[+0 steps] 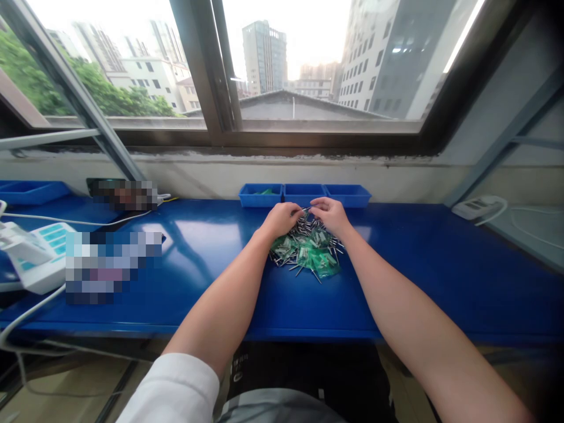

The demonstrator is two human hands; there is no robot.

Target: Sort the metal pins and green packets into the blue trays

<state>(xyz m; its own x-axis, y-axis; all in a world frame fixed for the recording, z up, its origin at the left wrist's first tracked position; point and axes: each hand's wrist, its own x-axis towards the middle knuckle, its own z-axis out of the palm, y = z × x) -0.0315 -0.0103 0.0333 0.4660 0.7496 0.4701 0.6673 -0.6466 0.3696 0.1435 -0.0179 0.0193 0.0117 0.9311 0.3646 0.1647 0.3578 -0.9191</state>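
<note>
My left hand [282, 219] and my right hand [331, 215] meet over the far side of a heap, fingertips pinched close together. Between them is a thin metal rod [307, 208], which both hands grip; its exact kind is too small to make out. Right below lies the heap of slim silver metal rods [304, 228], many pointing in different directions. Green plastic bags [324, 262], thin and crumpled, lie among the rods toward the near side, with small pale pieces on or in them. Part of the heap is hidden behind my hands.
Behind the heap stand three joined blue bins [305, 195]; the left one holds something green. The blue table [207, 282] runs under everything. A white device [37, 255] with teal keys and cables sits at left, a power strip [478, 207] at right. A window rises beyond.
</note>
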